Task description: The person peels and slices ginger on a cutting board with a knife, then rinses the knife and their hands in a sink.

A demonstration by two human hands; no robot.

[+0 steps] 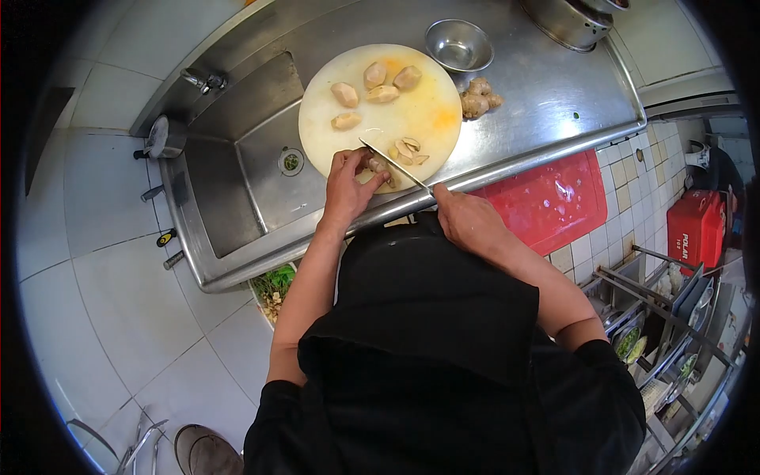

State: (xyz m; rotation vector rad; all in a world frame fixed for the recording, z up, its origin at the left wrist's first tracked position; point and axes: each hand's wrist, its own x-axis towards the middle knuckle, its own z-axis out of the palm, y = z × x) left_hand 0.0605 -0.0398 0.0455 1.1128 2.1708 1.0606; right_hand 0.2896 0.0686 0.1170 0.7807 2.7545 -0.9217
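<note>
My left hand point(351, 187) is closed on a piece of ginger point(378, 164) at the near edge of the round white cutting board point(412, 95). In my right hand point(469, 218) is the handle of a knife point(396, 165), whose blade lies across the board beside that piece. Thin cut pieces point(408, 149) rest just beyond the blade. Several peeled chunks point(382, 93) are spread over the far left half of the board. Right of the board, knobbly unpeeled ginger point(480, 98) sits on the steel counter.
A metal bowl point(459, 46) stands behind the unpeeled ginger, and a large pot point(567, 22) is at the back right. The steel sink point(237, 158) with a faucet point(203, 80) lies left of the board. Below the counter's right side is a red board point(554, 202).
</note>
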